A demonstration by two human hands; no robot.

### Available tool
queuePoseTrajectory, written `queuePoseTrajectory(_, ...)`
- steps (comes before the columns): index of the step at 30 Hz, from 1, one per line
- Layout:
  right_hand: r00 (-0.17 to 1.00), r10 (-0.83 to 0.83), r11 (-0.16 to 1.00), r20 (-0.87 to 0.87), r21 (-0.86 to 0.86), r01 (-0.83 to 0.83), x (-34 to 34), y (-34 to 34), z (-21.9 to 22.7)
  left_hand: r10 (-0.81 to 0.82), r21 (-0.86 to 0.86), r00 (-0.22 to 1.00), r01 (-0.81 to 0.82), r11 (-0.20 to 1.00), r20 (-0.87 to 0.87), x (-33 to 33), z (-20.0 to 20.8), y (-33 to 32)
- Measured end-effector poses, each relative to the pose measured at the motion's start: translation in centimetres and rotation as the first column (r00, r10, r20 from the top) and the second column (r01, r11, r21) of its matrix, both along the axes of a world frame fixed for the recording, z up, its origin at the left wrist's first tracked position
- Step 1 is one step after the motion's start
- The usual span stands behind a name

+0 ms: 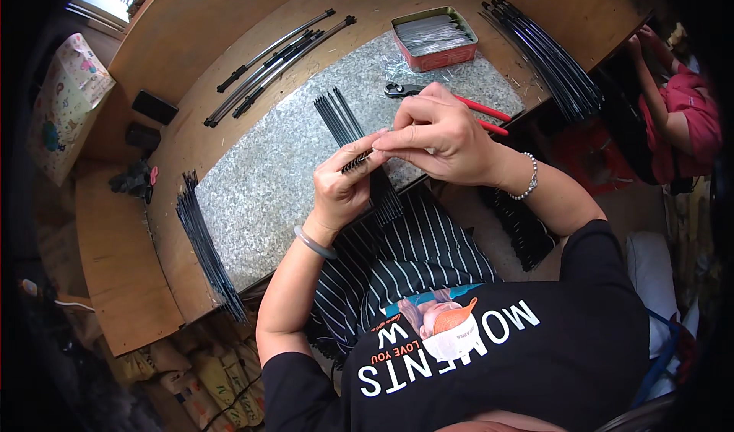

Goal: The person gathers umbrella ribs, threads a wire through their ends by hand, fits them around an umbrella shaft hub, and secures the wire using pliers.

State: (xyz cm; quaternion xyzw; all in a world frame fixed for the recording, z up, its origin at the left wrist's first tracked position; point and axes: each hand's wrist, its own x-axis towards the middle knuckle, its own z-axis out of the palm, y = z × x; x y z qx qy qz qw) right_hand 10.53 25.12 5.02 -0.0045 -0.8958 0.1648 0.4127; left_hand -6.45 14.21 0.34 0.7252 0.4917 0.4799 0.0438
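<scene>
My left hand (342,183) is closed on a small black ribbed piece (355,162), held just over the front part of a grey speckled slab (260,195). At its fingertips my right hand (447,138) pinches something too small to make out. Beneath both hands a row of thin black rods (336,118) lies across the slab, its near end hanging past the front edge. Pliers with red handles (483,108) rest behind my right hand, partly covered by it. A red tin (436,57) full of thin silvery pins stands beyond the pliers, with loose pins around it.
More black rods lie in bundles at the left (206,241) and far right (543,61) of the wooden table (183,157). Thicker rods with black ends (283,61) lie at the back left, near a dark phone (155,107). Another person (684,111) in red is at the right.
</scene>
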Motion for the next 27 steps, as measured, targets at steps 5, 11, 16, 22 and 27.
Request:
queuePoseTrajectory(5, 1.0, -0.004, 0.996, -0.011, -0.09, 0.003, -0.3, -0.1, -0.4, -0.003, -0.001, 1.0, 0.003, 1.0, -0.014, -0.1, -0.1, 0.1)
queuePoseTrajectory(11, 0.999, -0.015, 0.984, -0.046, 0.179, 0.023, 0.1, 0.5, 0.5, -0.023, 0.013, 1.0, 0.023, 1.0, -0.007, -0.1, 0.0, 0.2)
queuePoseTrajectory(16, 0.999, 0.038, 0.998, -0.027, -0.042, -0.039, -0.2, 0.3, -0.3, -0.003, -0.009, 1.0, 0.003, 1.0, -0.009, 0.1, 0.0, -0.1)
queuePoseTrajectory(22, 0.999, 0.045, 0.999, 0.005, -0.021, -0.045, -0.2, 0.5, 0.1, -0.009, -0.014, 1.0, 0.009, 1.0, -0.001, -0.1, 0.0, 0.0)
queuePoseTrajectory(27, 0.998, 0.061, 0.996, -0.007, -0.07, -0.061, -0.4, 0.5, -0.3, 0.002, -0.025, 1.0, -0.002, 1.0, 0.01, 0.0, 0.1, -0.1)
